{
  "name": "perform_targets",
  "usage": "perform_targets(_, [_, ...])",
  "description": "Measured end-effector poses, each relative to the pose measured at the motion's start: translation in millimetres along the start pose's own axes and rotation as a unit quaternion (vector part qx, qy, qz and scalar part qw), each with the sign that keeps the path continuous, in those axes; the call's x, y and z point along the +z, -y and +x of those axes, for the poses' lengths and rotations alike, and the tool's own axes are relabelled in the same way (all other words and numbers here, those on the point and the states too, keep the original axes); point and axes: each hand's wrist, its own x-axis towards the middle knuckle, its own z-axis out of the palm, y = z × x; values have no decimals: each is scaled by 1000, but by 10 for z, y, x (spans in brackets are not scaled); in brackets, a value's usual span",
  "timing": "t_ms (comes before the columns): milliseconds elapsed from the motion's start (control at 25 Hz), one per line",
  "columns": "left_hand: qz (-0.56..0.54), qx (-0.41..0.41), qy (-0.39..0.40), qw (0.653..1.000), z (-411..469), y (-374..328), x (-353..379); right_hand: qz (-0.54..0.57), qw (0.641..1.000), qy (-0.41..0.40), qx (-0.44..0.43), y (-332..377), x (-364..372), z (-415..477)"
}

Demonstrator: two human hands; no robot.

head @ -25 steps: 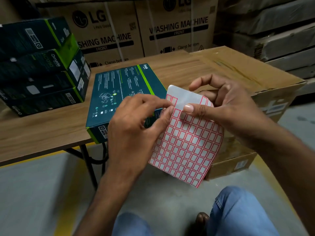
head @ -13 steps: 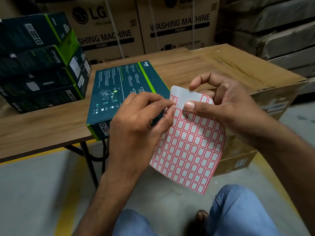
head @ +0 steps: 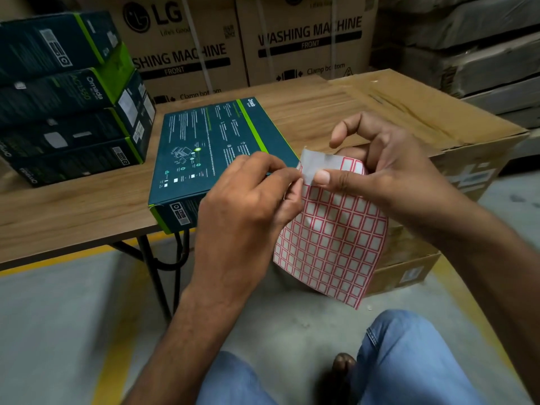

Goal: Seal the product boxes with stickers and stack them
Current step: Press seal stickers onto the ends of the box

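- Sticker sheet (head: 330, 244): red-bordered labels in a grid, held in the air above the person's knees, in front of the table edge. Its top strip is bare backing, with the labels gone.
- Right hand (head: 388, 176): grips the sheet's upper edge, thumb across the front and fingers curled behind.
- Left hand (head: 248, 197): thumb and forefinger pinch at the sheet's upper left edge. Whether a label has come free is too small to tell.
- Product box (head: 204, 147): dark teal with a green stripe, lying flat on the table (head: 73, 206) with its near end over the edge, just beyond the hands. No sticker shows on it. Judged unsealed and next in line: label to be peeled and pressed over the end flap, then the box stacked.
- Stack (head: 67, 97): several like boxes piled at the table's far left, well apart from the flat box. Judged finished work, though their seals cannot be made out.
- Cardboard carton (head: 409, 112): large and brown, standing at the table's right end behind the right hand. It does not block the way to the stack.
- Washing machine cartons (head: 306, 39): printed, along the back.
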Motion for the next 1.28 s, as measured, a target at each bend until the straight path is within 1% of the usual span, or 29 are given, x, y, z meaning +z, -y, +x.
perform_targets(120, [3, 0, -20, 1000, 7, -15, 34, 23, 1000, -1, 1, 7, -3, 1])
perform_targets(240, [1, -3, -19, 1000, 9, -4, 62, 29, 1000, 4, 4, 5, 9, -4])
perform_targets(440, [-52, -24, -13, 998, 14, 26, 33, 53, 998, -1, 17, -23, -9, 1])
perform_targets(600, [-63, -10, -4, 998, 25, 51, -12, 46, 999, 0, 12, -12, -24, 1])
perform_targets(720, [-45, 7, 4, 999, 18, 51, -1, 34, 999, -2, 7, -13, -18, -3])
perform_targets(920, [-5, 22, -32, 999, -23, 19, 75, 63, 998, -3, 2, -39, 13, 0])
perform_targets(1080, [29, 21, -46, 998, -23, 31, 113, 76, 997, 0, 13, -48, 47, -2])
perform_targets(1160, [13, 20, -56, 998, -19, 46, 111, 85, 996, -6, 19, -44, 51, -7])
perform_targets(1280, [-28, -8, -64, 998, -26, 75, 73, 100, 995, -13, 27, -30, 47, 2])
